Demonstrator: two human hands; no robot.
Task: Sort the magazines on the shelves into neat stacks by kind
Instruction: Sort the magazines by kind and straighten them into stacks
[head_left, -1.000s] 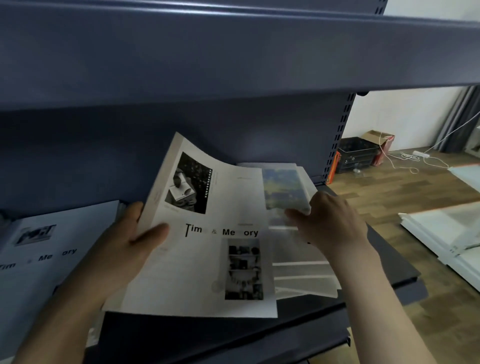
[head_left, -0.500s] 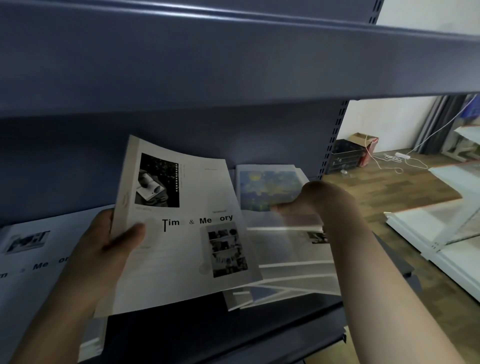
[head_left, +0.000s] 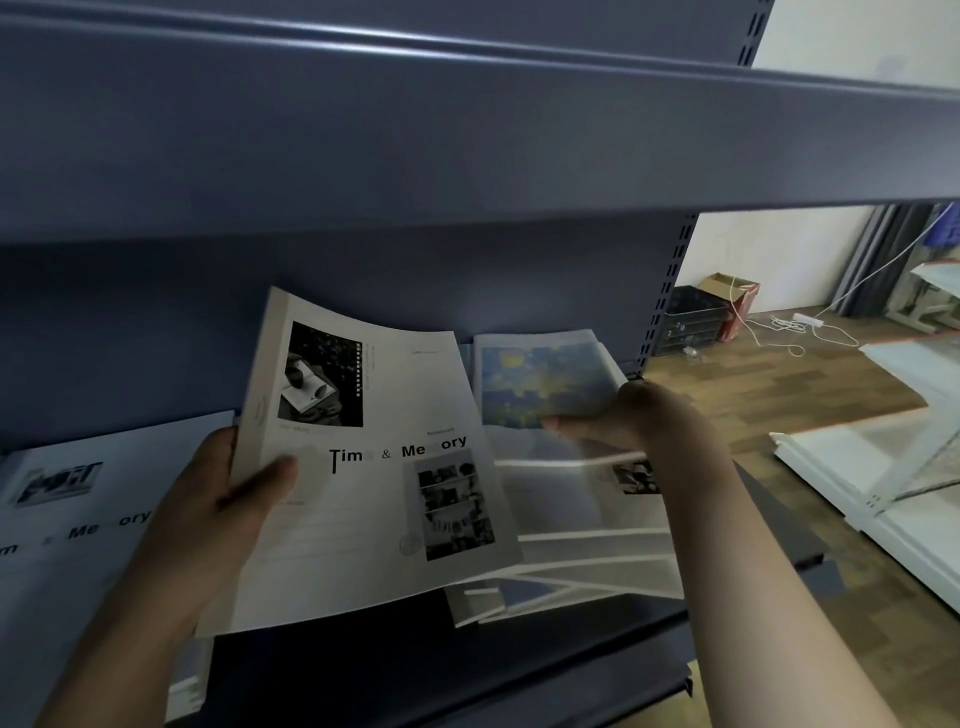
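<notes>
My left hand (head_left: 223, 509) grips the left edge of a white "Time & Memory" magazine (head_left: 374, 467), thumb on its cover, holding it tilted above the dark blue shelf (head_left: 363, 660). To its right lies a messy pile of magazines (head_left: 587, 551). On top of that pile is one with a blue and yellow painted cover (head_left: 540, 379). My right hand (head_left: 618, 415) pinches that cover's near right corner. Another "Time & Memory" magazine (head_left: 72, 519) lies on a stack at the shelf's left.
The shelf above (head_left: 467, 130) overhangs close over the work area. A slotted upright (head_left: 670, 291) ends the shelf on the right. Beyond it lie wooden floor, a black crate (head_left: 696, 322), a cardboard box, cables and white panels (head_left: 893, 493).
My left hand has carried the "Time & Memory" magazine leftward off the pile. My right hand has stayed at the painted cover's corner; the view has shifted slightly.
</notes>
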